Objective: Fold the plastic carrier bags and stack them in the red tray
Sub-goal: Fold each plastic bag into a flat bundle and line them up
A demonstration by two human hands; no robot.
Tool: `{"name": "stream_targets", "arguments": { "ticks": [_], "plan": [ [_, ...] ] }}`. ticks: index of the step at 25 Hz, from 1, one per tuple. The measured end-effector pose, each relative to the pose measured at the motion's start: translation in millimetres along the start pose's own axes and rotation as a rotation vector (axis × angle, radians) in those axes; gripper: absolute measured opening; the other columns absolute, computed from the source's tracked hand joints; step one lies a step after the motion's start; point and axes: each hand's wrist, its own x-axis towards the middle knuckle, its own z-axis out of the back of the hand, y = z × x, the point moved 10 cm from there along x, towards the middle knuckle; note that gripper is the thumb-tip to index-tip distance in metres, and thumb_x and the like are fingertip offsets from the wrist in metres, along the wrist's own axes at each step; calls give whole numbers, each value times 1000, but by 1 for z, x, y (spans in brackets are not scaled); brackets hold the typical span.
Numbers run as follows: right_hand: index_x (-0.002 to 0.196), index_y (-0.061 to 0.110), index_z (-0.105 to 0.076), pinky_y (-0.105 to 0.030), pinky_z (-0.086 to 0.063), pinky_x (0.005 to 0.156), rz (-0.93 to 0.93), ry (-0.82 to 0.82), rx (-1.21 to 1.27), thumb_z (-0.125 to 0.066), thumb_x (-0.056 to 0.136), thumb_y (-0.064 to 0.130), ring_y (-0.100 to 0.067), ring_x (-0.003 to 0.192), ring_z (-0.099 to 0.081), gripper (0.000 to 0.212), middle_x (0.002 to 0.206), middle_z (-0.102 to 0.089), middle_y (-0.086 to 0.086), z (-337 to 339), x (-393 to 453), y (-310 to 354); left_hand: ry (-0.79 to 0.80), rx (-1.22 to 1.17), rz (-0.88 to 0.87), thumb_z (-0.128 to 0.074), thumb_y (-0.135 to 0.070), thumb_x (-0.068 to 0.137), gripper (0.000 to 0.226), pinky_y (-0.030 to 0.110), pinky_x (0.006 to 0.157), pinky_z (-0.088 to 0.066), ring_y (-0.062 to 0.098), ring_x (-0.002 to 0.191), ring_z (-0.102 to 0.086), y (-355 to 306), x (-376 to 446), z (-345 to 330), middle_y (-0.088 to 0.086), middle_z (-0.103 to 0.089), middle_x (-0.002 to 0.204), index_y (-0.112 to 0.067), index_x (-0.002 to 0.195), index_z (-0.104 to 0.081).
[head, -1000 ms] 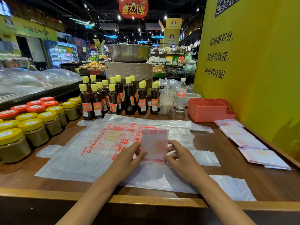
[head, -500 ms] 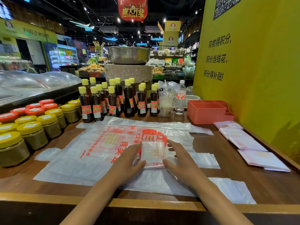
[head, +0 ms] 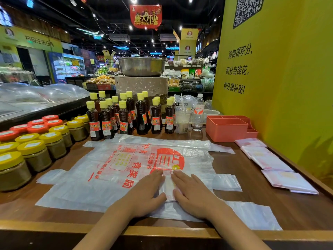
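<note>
A small folded bag (head: 168, 186) is pressed flat by both hands – the left hand (head: 149, 191) and right hand (head: 193, 193) are laid palm down with straight fingers, almost touching over it. The folded bag is set on a pile of unfolded carrier bags (head: 115, 168) spread on the wooden counter (head: 243, 163). The red tray (head: 228, 128) is seen beyond that pile to the right – 3 folded bags (head: 273, 163) are lined up between it and the counter's near edge
</note>
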Motion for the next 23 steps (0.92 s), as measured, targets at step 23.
{"name": "stream_targets", "arguments": {
  "ticks": [23],
  "plan": [
    [151, 29, -35, -32, -30, 115, -101, -276, 48, -34, 102, 52, -12, 136, -39, 54, 150, -44, 7, 39, -9, -14, -3, 217, 58, -24, -65, 99, 72, 35, 120, -12, 14, 151, -15, 0, 1, 7, -5, -17, 165, -27, 159, -17]
  ]
}}
